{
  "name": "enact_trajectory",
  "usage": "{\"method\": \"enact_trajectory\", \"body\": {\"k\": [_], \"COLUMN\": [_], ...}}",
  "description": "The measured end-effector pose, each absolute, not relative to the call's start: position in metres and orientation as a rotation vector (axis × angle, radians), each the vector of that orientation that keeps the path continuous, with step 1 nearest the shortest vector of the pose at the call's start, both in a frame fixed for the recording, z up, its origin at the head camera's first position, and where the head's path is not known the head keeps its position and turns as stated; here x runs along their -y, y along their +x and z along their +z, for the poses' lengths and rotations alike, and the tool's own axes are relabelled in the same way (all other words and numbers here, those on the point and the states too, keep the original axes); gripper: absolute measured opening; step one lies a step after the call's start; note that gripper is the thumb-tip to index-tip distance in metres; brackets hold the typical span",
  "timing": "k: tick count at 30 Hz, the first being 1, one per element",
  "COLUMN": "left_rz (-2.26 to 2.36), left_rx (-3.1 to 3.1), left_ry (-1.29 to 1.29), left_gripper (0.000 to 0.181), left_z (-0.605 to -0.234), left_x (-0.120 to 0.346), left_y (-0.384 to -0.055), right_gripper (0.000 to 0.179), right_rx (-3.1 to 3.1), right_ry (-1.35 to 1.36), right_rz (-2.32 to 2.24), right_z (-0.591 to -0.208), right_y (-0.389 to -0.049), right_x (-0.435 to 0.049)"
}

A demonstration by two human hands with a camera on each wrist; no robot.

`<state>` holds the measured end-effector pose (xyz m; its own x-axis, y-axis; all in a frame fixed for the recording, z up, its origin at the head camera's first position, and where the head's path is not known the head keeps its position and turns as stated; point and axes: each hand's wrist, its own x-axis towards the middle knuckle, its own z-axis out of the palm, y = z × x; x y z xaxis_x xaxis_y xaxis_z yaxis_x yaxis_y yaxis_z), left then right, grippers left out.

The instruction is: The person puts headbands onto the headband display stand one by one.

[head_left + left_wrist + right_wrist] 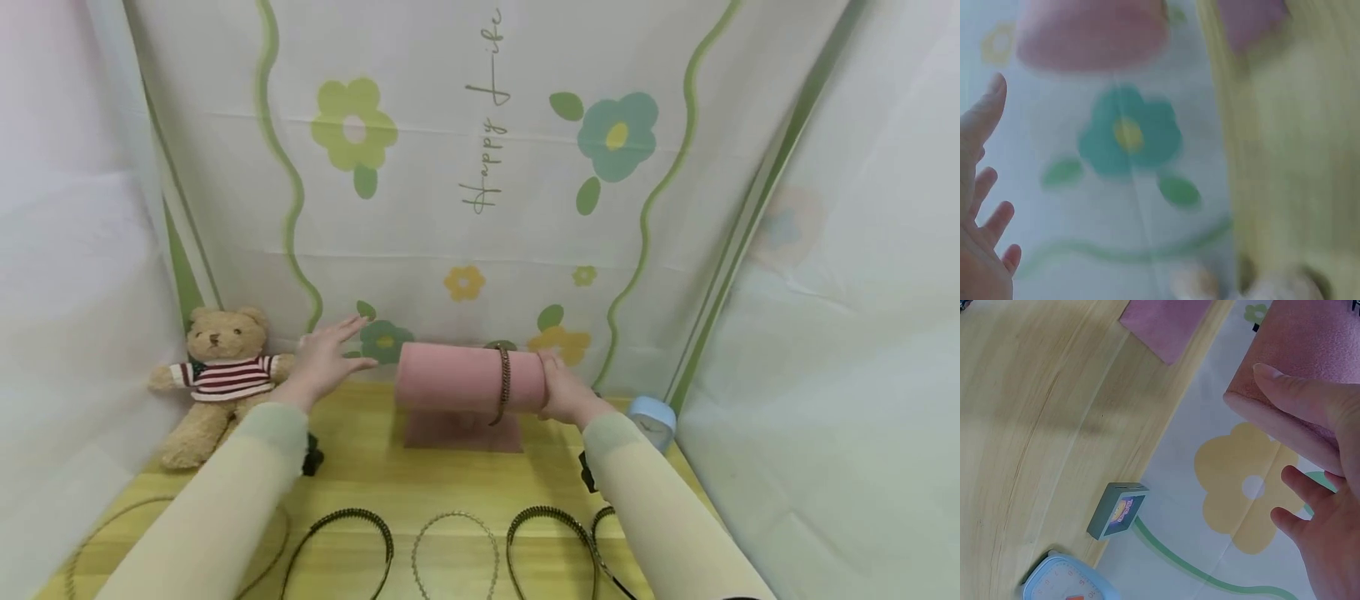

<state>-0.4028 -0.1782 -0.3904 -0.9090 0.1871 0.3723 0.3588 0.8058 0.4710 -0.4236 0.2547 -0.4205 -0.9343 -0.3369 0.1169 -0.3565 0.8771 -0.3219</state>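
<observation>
A plush pink roll [450, 375] lies level above its flat pink base [465, 433] on a wood-grain desk [442, 479], before a flower-printed cloth [420, 183]. A dark braided band [505, 379] hangs over the roll toward its right end, where a person's right grip [564, 393] is clamped, thumb on the nap. The left grip [326, 358], fingers apart, hovers near the other end. A fuzzy teddy bear [232, 371] sits at left; at right, a blue clock [652, 417] (a pale sleeve [667, 508] covers part of it). Thin hoops [352, 512] run out of view nearest me.
</observation>
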Motion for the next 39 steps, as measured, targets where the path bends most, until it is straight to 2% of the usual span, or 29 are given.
{"method": "enact_trajectory", "body": {"k": [3, 10, 17, 19, 24, 30, 39], "left_rz": [-0.77, -0.76, -0.936, -0.96, -0.891, -0.831, -0.751], "left_rx": [2.681, 2.712, 2.743, 2.759, 2.799, 2.936, 2.946], "left_ry": [-0.353, -0.245, -0.127, -0.115, -0.104, -0.035, -0.044], "left_gripper": [0.085, 0.079, 0.08, 0.074, 0.042, 0.038, 0.033], "left_z": [-0.405, -0.434, -0.472, -0.483, -0.505, -0.525, -0.536], "left_x": [0.217, 0.284, 0.334, 0.349, 0.383, 0.404, 0.404], "left_y": [-0.391, -0.353, -0.311, -0.3, -0.279, -0.267, -0.256], "right_gripper": [0.112, 0.116, 0.116, 0.116, 0.116, 0.117, 0.117], "right_rx": [3.015, 3.067, 3.043, 3.048, 3.048, 3.027, 3.03], "right_ry": [0.652, 0.464, 0.486, 0.483, 0.472, 0.489, 0.484], "right_rz": [0.634, 0.608, 0.608, 0.615, 0.603, 0.608, 0.606], "right_z": [-0.413, -0.412, -0.41, -0.41, -0.412, -0.414, -0.414], "right_y": [-0.413, -0.41, -0.408, -0.409, -0.413, -0.414, -0.41], "right_x": [-0.27, -0.269, -0.274, -0.275, -0.277, -0.278, -0.276]}}
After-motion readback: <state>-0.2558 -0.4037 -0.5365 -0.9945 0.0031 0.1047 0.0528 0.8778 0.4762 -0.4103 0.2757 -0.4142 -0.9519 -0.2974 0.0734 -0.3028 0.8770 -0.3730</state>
